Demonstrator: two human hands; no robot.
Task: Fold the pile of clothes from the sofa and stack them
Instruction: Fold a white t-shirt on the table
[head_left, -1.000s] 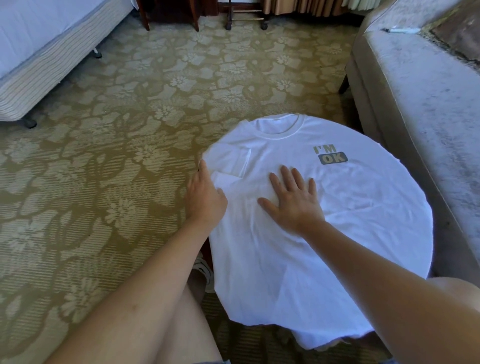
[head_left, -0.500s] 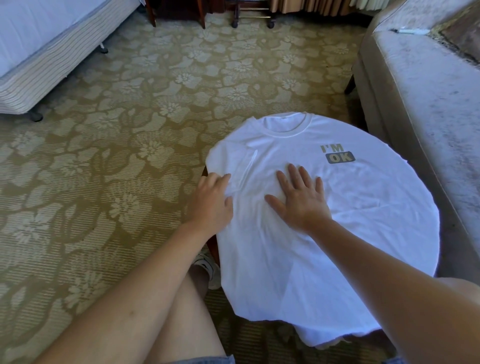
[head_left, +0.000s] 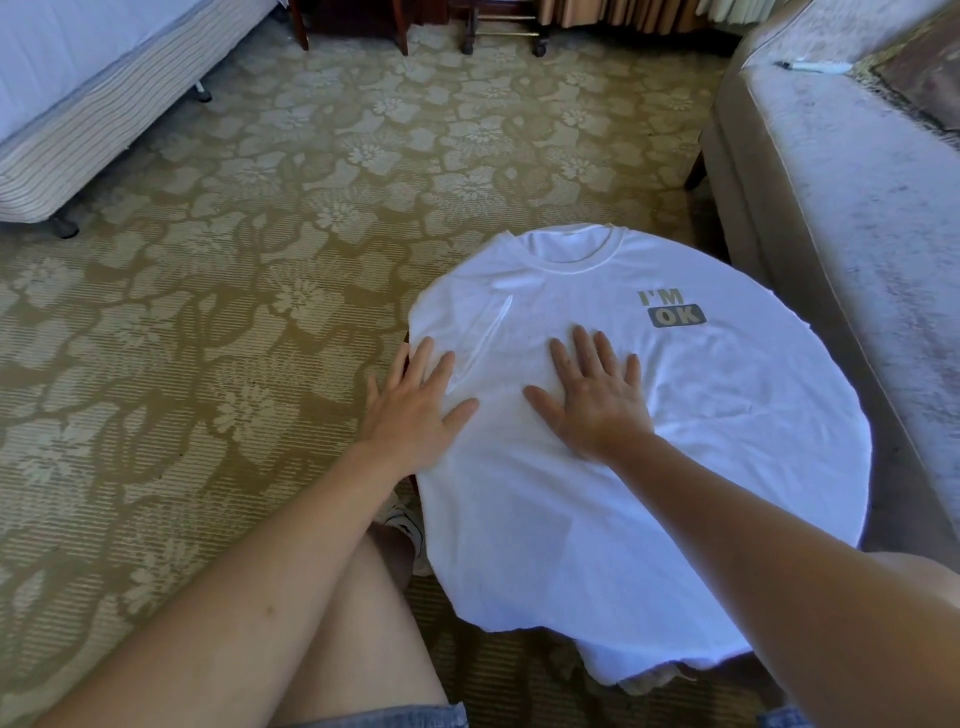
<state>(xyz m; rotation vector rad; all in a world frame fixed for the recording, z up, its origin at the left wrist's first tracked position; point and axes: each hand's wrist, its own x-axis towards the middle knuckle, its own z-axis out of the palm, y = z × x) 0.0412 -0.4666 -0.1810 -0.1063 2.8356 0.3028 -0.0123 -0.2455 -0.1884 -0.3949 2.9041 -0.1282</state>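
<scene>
Left hand (head_left: 415, 405): palm down, fingers straight and spread, pressing flat on the near left edge of the white T-shirt (head_left: 675, 467); nothing is gripped. Right hand (head_left: 592, 400): palm down, fingers straight and spread, flat on the chest area, just beside the left hand; nothing is gripped. Both forearms extend forward.

The T-shirt lies face up, draped over a round surface, with the collar beyond both sets of fingertips. The "I'M OK" print (head_left: 672, 310) lies beyond and to the right of the right hand.

Count: two hands, one T-shirt, one print, one sofa (head_left: 857, 218) right of the right hand, one bed (head_left: 78, 104) far left of the left hand.
</scene>
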